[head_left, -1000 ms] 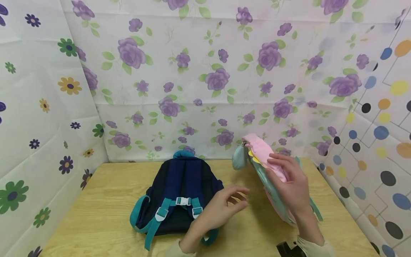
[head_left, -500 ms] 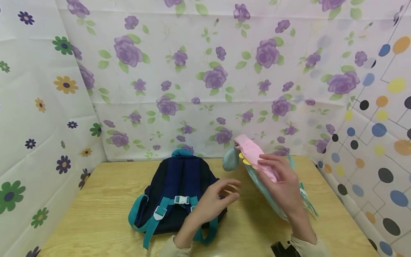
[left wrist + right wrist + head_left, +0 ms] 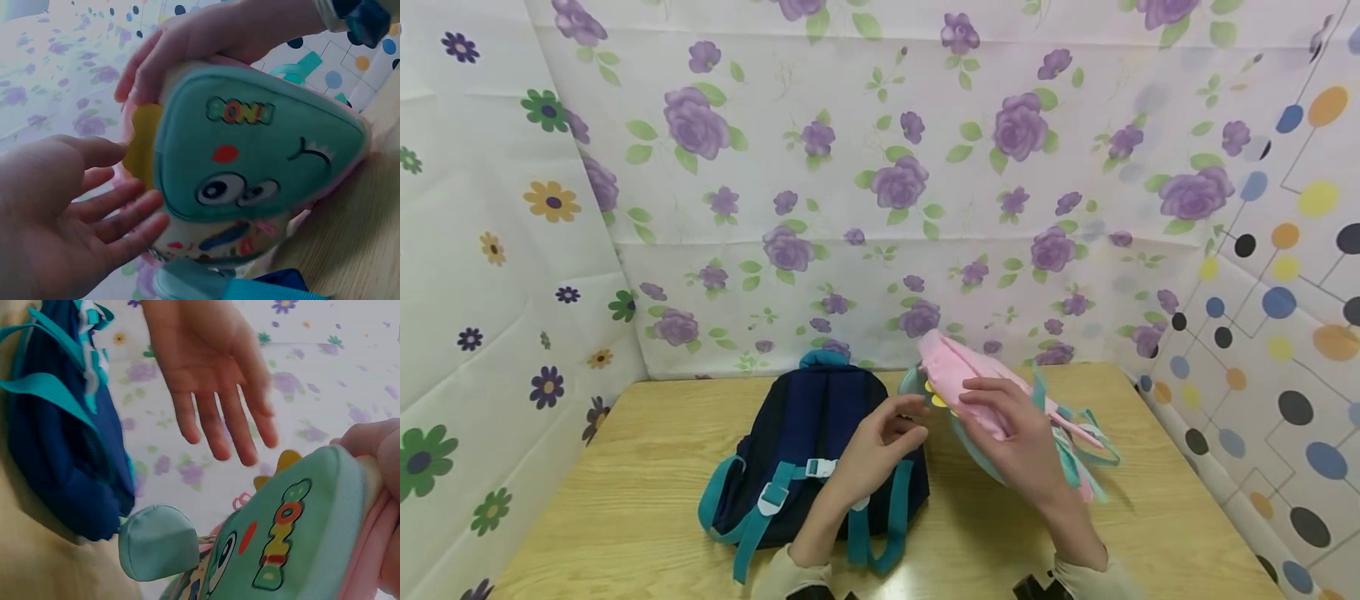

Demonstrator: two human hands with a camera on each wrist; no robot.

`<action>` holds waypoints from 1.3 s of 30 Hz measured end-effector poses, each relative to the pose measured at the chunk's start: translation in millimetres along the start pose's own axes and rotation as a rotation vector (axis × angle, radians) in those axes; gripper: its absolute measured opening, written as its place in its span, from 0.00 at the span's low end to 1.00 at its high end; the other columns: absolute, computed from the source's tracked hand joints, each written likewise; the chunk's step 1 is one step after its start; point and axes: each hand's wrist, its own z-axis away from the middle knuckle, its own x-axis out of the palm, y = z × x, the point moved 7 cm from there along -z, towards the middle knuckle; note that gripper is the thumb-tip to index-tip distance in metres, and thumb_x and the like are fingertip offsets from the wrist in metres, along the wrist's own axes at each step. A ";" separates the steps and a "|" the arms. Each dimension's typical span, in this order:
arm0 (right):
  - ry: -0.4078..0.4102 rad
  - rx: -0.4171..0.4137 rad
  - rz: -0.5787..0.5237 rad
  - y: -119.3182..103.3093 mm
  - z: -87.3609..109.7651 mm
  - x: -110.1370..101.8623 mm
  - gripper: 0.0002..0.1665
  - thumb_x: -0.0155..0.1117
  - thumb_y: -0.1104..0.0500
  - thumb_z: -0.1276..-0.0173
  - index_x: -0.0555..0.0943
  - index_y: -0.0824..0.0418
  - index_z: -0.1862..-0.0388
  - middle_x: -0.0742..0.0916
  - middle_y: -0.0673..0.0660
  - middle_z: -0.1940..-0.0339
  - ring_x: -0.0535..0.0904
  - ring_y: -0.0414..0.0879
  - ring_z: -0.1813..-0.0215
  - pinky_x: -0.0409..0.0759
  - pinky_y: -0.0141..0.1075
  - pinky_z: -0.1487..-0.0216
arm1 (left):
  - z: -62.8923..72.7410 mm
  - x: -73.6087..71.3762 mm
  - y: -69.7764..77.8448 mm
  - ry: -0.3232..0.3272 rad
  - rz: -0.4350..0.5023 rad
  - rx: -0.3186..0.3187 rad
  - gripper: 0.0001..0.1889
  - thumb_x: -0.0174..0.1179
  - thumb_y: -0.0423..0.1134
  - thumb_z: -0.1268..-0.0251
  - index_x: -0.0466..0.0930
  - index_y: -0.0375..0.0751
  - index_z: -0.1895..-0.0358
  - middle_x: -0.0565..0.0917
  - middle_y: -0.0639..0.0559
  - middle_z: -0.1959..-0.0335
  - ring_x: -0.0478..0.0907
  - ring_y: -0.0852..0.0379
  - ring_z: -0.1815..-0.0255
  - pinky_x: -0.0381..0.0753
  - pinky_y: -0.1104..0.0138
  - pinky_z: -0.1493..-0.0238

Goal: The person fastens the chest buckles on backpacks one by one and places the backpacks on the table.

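My right hand [image 3: 1011, 437] grips a child's pink and mint backpack [image 3: 951, 367] by its side, tilted over the table. In the left wrist view its mint front pocket [image 3: 250, 150] shows cartoon eyes and raised lettering, with yellow scallops [image 3: 142, 144] along one edge. A small mint pouch [image 3: 159, 544] dangles from it in the right wrist view. Fingers spread and holding nothing, my left hand [image 3: 880, 446] hovers just left of this bag. Behind that hand a navy backpack [image 3: 808, 417] lies on the table, straps facing up.
Teal straps [image 3: 887, 542] of the navy backpack trail onto the wooden table [image 3: 640, 467]. Loose ribbon-like straps [image 3: 1086, 454] hang from the pink backpack's right side. Patterned cloth [image 3: 850, 167] encloses the table at the back and both sides.
My right hand has carried the pink and mint backpack leftward and turned it, so more of its pink side and straps show. My left hand has shifted left too, staying free.
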 end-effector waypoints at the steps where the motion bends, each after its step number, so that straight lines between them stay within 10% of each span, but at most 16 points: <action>1: -0.015 -0.009 0.001 3.3 2.4 3.9 0.20 0.75 0.76 0.50 0.86 0.62 0.58 0.87 0.60 0.51 0.81 0.52 0.45 0.73 0.23 0.38 | -0.4 -0.9 -1.5 -0.005 0.005 -0.011 0.24 0.57 0.42 0.26 0.69 0.49 0.30 0.79 0.47 0.40 0.81 0.49 0.45 0.82 0.66 0.48; 25: -0.418 -0.006 -0.096 13.8 25.8 53.7 0.13 0.69 0.68 0.36 0.85 0.56 0.54 0.85 0.55 0.47 0.82 0.49 0.45 0.80 0.29 0.45 | -0.5 -25.4 -30.4 0.048 -0.071 -0.166 0.21 0.57 0.46 0.26 0.74 0.48 0.33 0.84 0.41 0.49 0.83 0.39 0.51 0.86 0.58 0.55; 39: -0.494 0.122 -0.023 34.1 16.8 3.1 0.16 0.66 0.63 0.31 0.83 0.47 0.49 0.86 0.47 0.48 0.80 0.39 0.43 0.79 0.33 0.43 | -1.6 -16.4 -44.1 0.042 -0.216 -0.200 0.20 0.58 0.50 0.27 0.78 0.50 0.37 0.86 0.45 0.55 0.83 0.46 0.64 0.82 0.66 0.62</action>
